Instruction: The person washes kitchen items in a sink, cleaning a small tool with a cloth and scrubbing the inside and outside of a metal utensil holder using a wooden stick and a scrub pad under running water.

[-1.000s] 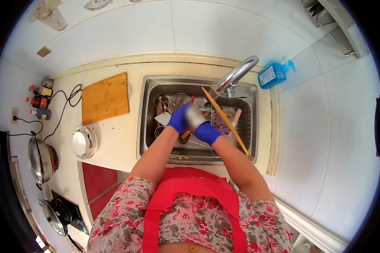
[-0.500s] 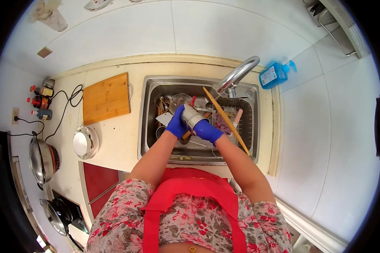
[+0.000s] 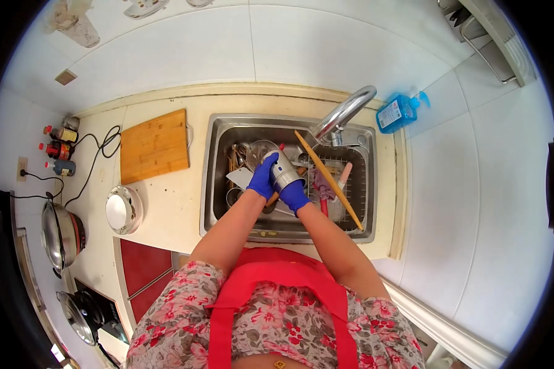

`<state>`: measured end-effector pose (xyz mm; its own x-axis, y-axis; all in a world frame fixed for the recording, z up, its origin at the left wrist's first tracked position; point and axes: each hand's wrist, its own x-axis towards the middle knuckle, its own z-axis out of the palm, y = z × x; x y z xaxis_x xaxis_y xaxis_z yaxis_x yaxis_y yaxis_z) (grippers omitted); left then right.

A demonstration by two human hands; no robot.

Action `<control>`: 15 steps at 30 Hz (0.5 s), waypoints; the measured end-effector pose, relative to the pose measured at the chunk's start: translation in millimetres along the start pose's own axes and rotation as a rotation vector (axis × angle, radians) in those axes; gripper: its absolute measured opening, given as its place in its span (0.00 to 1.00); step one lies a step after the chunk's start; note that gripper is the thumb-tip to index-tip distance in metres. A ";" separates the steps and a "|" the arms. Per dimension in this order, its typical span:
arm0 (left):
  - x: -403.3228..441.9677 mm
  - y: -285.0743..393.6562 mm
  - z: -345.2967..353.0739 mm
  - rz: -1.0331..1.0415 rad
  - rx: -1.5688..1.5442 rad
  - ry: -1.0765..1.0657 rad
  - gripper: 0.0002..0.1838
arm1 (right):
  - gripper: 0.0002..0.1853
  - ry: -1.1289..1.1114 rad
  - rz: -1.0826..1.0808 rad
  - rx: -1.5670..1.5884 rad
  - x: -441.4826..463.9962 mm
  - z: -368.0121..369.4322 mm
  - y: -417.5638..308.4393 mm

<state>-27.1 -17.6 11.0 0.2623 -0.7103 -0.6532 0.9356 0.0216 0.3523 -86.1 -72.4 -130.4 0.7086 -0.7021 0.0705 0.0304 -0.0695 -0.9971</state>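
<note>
My left hand (image 3: 264, 177), in a blue glove, is closed around the left side of a stainless steel cup (image 3: 283, 170), which is held tilted over the sink. At the cup's lower right end is my right hand (image 3: 294, 195), also gloved in blue; its fingers are hidden and seem to be inside the rim. Below them in the sink (image 3: 212, 212) lie a cleaver (image 3: 240, 177) with a pale blade, a glass lid (image 3: 261, 147) and chopsticks (image 3: 232, 158). A purple cloth (image 3: 324, 184) rests on the wire rack (image 3: 358, 175) at the right.
A wooden rolling pin (image 3: 329, 180) slants across the sink below the faucet (image 3: 345, 114). Blue soap bottle (image 3: 397, 114) stands at the right back corner. Left of the sink are a cutting board (image 3: 155, 147), a stack of bowls (image 3: 124, 210), several sauce bottles (image 3: 60, 149) and a cord (image 3: 98, 150).
My right hand has shifted left and slightly down at the cup's end, uncovering more of the purple cloth and a red handle. The cup has turned a little more upright.
</note>
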 end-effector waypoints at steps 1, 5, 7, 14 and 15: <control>-2.7 -1.4 -0.4 -0.004 -0.042 0.005 0.27 | 0.16 -0.007 0.106 0.214 -2.1 -2.9 3.4; -5.1 -0.3 3.5 -0.001 -0.059 -0.006 0.27 | 0.19 -0.036 0.515 1.062 2.0 -18.6 1.8; -3.1 3.4 6.6 -0.030 -0.065 -0.020 0.27 | 0.19 -0.029 0.489 1.065 0.3 -20.4 -28.2; -5.3 -3.3 15.4 -0.099 -0.156 -0.026 0.24 | 0.20 -0.284 0.234 -0.116 -0.5 -33.5 -136.4; -7.0 -2.2 17.4 -0.147 -0.201 -0.032 0.25 | 0.20 -0.334 0.223 -0.239 5.1 -31.6 -152.3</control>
<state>-35.1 -25.0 26.5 0.1156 -0.7382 -0.6646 0.9922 0.0539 0.1127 -109.3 -87.9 22.7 0.8686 -0.4548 -0.1967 -0.2840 -0.1315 -0.9498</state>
